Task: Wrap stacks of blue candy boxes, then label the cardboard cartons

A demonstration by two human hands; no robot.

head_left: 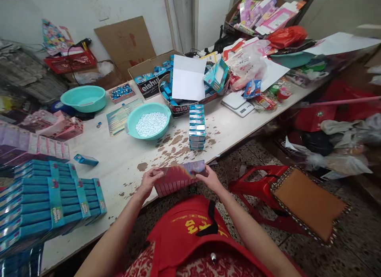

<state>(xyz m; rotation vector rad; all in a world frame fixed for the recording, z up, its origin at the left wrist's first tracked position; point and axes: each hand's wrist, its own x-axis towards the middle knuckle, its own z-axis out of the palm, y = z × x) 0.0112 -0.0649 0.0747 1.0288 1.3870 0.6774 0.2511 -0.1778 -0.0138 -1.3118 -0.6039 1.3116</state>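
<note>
My left fingers and right fingers pinch opposite ends of the printed panel at the near edge of the counter; uneven grip could drop it to the floor.

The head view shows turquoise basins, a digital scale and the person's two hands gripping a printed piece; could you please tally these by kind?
Turquoise basins: 3
Digital scale: 1
Hands: 2 (left hand, right hand)
Printed piece: 1
Total: 7
</note>
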